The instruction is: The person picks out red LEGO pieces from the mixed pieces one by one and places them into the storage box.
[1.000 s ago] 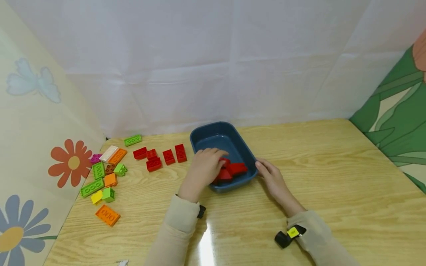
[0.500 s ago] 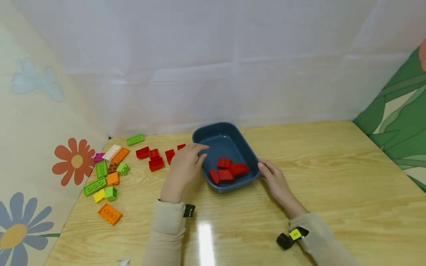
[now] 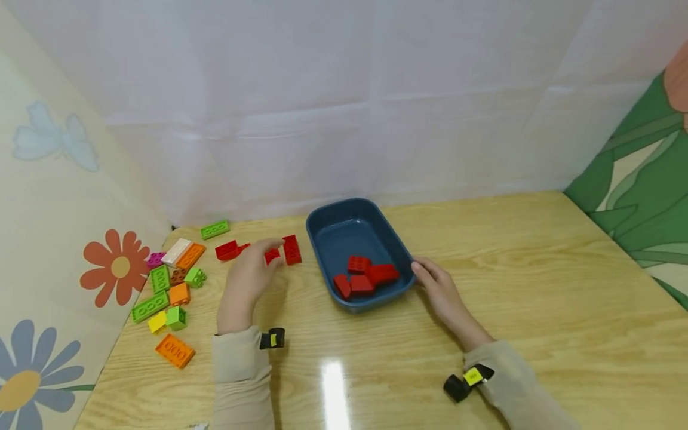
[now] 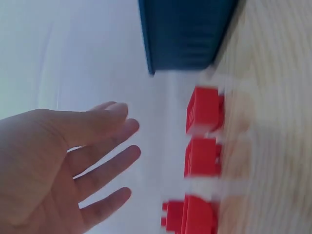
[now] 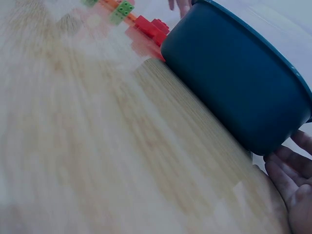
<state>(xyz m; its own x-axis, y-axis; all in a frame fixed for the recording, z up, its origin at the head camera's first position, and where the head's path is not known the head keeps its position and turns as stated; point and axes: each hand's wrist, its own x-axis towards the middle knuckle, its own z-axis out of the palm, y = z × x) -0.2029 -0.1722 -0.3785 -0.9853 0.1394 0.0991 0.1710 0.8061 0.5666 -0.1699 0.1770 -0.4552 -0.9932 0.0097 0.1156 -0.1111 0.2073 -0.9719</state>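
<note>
My left hand hovers over a group of red toy bricks left of the tray, hiding some of them. In the left wrist view its fingers are loosely spread with nothing held, apart from the red bricks. A dark blue plastic tray stands on the table with several red bricks in its near end. At the tray's right near corner my right hand holds on, thumb at the rim. In the right wrist view its fingers touch the tray's outer wall near the bottom.
Green bricks, orange bricks, a yellow brick and a white one lie along the table's left side. A pale cloth hangs behind the wooden table, with printed panels at both sides.
My left hand has come out of the tray and moved left to the red bricks on the table. The right hand stays at the tray's corner.
</note>
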